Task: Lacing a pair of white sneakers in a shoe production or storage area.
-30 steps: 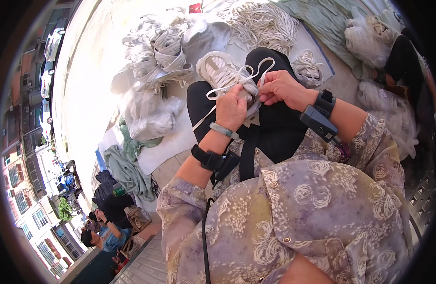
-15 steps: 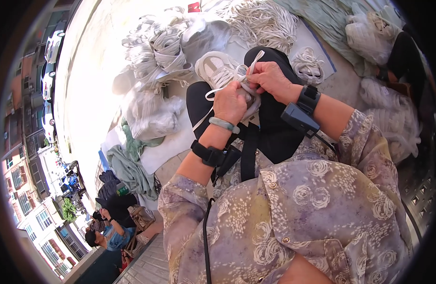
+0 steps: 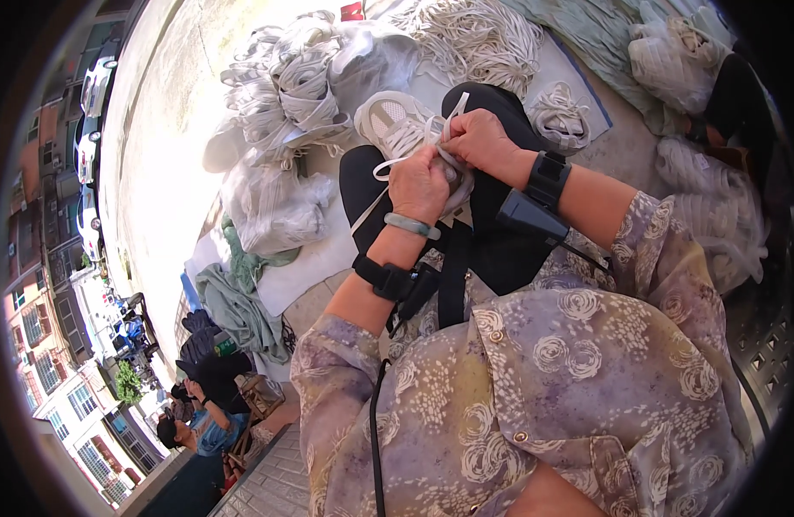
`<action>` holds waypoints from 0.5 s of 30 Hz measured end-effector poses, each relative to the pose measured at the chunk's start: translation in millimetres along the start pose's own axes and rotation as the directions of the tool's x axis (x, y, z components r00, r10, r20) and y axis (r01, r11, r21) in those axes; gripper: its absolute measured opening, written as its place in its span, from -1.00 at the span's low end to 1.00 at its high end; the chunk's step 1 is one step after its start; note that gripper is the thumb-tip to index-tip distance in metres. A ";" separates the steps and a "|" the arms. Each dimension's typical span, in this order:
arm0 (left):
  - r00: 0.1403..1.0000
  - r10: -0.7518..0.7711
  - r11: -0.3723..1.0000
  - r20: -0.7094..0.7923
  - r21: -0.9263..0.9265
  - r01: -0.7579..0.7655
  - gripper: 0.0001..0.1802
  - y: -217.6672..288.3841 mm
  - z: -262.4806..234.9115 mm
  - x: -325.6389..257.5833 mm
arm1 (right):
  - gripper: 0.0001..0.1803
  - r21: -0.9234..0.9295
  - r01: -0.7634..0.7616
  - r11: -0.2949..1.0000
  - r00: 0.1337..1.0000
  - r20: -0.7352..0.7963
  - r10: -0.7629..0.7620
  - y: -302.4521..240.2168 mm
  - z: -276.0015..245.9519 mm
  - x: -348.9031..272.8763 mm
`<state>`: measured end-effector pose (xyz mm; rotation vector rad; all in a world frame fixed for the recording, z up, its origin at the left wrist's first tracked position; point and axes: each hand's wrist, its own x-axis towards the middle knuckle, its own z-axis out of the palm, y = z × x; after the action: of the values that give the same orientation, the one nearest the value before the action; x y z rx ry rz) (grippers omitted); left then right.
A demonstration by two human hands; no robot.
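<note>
Here the pale sneaker [image 3: 395, 126] is resting on the person's lap, toe pointing away, and both hands are working its white lace [image 3: 388, 164]. The left hand [image 3: 421, 183] is closing its fingers on the shoe's near end and a run of lace; the right hand [image 3: 478, 138] is pinching a lace end between thumb and fingers, holding it upright above the eyelets. Risk is sitting mostly in that pinch: if the fingers are slackening, the end is likely slipping back through. A loose loop is trailing down over the dark trousers [image 3: 500, 250], so it may be snagging on the black wrist band [image 3: 385, 279]. The heap of laces [image 3: 479, 39] ahead could be tangling with it too.
</note>
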<state>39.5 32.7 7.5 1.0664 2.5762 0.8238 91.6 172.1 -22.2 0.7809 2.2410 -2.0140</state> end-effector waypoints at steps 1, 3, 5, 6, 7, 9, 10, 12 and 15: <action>1.000 -0.003 1.000 -0.002 0.001 0.003 -0.82 -1.8 0.0 -0.3 | -0.90 0.000 0.000 1.000 1.000 0.004 0.000 0.1 3.1 -1.8; 0.998 -0.064 0.996 -0.024 -0.067 0.063 -0.84 -7.4 1.2 -0.1 | -0.88 -0.057 0.108 0.992 0.988 -0.107 -0.114 1.2 9.5 -7.2; 0.996 -0.077 0.993 -0.051 -0.091 0.072 -0.85 -9.5 5.7 0.3 | -0.88 -0.075 0.123 0.990 0.984 -0.124 -0.131 3.8 10.3 -7.7; 0.993 -0.085 0.990 -0.076 -0.115 0.076 -0.86 -10.1 8.2 0.6 | -0.88 -0.093 0.137 0.986 0.978 -0.147 -0.149 4.9 10.3 -7.8; 0.993 -0.087 0.990 -0.077 -0.114 0.078 -0.86 -12.9 11.8 0.7 | -0.88 -0.092 0.137 0.986 0.978 -0.144 -0.149 5.3 10.5 -7.6; 0.988 -0.121 0.972 -0.097 -0.213 0.099 -0.86 -18.5 17.7 -0.3 | -0.87 0.080 0.008 0.997 0.990 -0.140 0.003 5.1 10.7 -6.5; 0.988 -0.121 0.972 -0.095 -0.214 0.098 -0.86 -17.0 18.2 -0.4 | -0.87 0.081 0.006 0.997 0.990 -0.141 0.005 5.9 10.1 -5.4; 0.982 -0.148 0.961 -0.117 -0.250 0.115 -0.88 -14.1 18.8 0.0 | -0.86 0.108 -0.064 0.992 0.994 -0.083 0.073 7.2 9.8 -3.0; 0.975 -0.213 0.950 -0.066 -0.248 0.190 -0.89 -10.9 15.7 1.9 | -0.87 0.015 -0.027 1.000 0.992 -0.121 0.028 5.5 12.1 -3.4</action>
<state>38.3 34.2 -11.6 0.6969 2.5212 1.1189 93.0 159.8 -28.1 0.9555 2.2677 -2.0232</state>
